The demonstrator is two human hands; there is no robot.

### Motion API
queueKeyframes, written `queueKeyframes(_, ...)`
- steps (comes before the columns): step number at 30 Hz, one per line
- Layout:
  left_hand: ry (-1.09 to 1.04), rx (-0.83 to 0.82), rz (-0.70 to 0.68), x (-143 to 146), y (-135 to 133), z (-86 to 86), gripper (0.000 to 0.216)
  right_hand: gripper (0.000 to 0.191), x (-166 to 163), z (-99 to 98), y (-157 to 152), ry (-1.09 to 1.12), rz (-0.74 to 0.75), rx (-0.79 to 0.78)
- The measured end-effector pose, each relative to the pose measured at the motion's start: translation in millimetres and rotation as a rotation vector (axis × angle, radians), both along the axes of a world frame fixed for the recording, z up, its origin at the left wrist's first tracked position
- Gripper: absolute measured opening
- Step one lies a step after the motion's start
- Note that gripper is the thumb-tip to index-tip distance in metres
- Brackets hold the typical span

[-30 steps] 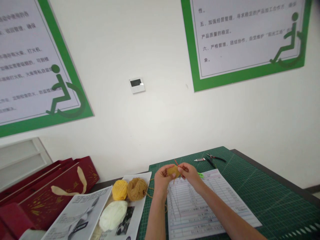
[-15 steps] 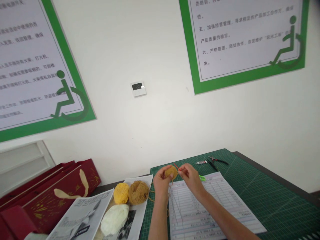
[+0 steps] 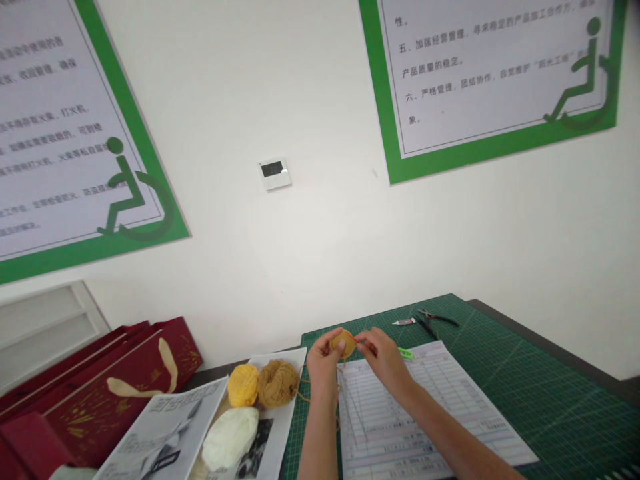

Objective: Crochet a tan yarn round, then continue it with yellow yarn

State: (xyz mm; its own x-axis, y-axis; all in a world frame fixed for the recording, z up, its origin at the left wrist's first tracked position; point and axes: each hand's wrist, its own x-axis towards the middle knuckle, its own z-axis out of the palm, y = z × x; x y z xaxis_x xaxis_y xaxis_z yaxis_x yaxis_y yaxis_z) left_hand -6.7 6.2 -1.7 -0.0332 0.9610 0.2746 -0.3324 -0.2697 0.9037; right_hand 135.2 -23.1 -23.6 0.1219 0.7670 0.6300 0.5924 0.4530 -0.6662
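Note:
My left hand (image 3: 323, 360) is closed around a small mustard-yellow crocheted piece (image 3: 345, 344), held above the green cutting mat (image 3: 505, 387). My right hand (image 3: 383, 357) pinches a thin red crochet hook (image 3: 356, 339) whose tip is at the piece. A strand of brown yarn runs from the piece toward the brown yarn ball (image 3: 276, 383) on the left. Both hands hover over a printed form sheet (image 3: 415, 413).
A yellow yarn ball (image 3: 243, 385) and a pale cream one (image 3: 230, 437) lie on printed pages (image 3: 160, 433) left of the mat. Red gift bags (image 3: 100, 387) stand at far left. Pliers (image 3: 435, 319) and a small tube (image 3: 403, 322) lie at the mat's back edge. Posters hang on the wall.
The hands stay together on the piece, with only small finger movements. The view has shifted slightly.

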Motion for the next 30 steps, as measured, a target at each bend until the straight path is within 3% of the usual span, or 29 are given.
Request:
queueKeyframes(8, 0.039, 0.022, 0.064, -1, -1, 0.4, 0.029, 0.017, 0, 0.2, -2, -0.079, 0.001, 0.020)
queueKeyframes(19, 0.173, 0.071, 0.154, -6, 14, -13.9, 0.029, 0.026, -1, -2.6, -1, -0.129, -0.015, 0.008)
queueKeyframes(30, 0.340, 0.143, 0.235, -10, 11, -8.5, 0.025, 0.027, 0, -2.2, -2, -0.197, -0.047, -0.005)
